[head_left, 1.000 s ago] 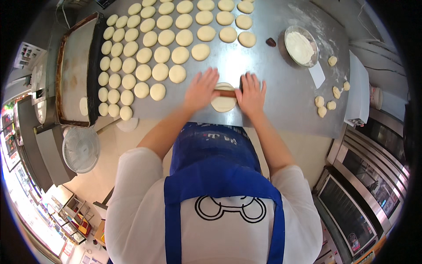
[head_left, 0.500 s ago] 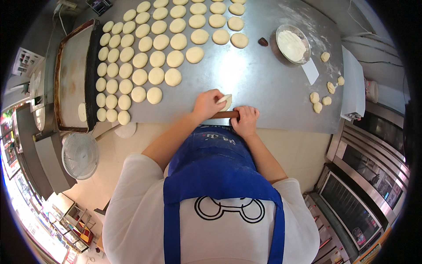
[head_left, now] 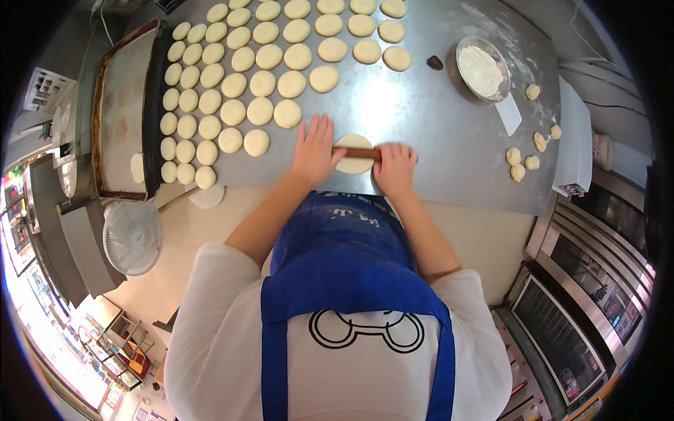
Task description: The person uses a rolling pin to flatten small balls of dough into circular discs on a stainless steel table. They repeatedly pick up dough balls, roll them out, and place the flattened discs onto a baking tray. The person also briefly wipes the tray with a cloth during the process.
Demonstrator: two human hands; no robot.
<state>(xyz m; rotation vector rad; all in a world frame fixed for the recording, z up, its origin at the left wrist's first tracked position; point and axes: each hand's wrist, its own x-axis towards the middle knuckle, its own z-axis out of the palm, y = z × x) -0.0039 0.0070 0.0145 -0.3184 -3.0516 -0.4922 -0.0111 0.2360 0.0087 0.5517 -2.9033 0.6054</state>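
Note:
A thin round of dough lies flat near the front edge of the steel table. Across it runs a brown wooden rolling pin. My left hand lies over the pin's left end, its fingers stretched out flat and pointing away from me. The other end is under my right hand, whose fingers curl over the pin. Rows of pale dough discs cover the left and far part of the table, the nearest ones just left of my left hand.
At the far right stands a metal bowl of flour, with a white scraper beside it and a small dark lump to its left. Several small dough balls sit further right. A dark-rimmed baking tray borders the left side.
My left hand held the dough's lifted edge; now it has let go and lies on the pin. The dough is flat, and the pin has moved away from me onto it.

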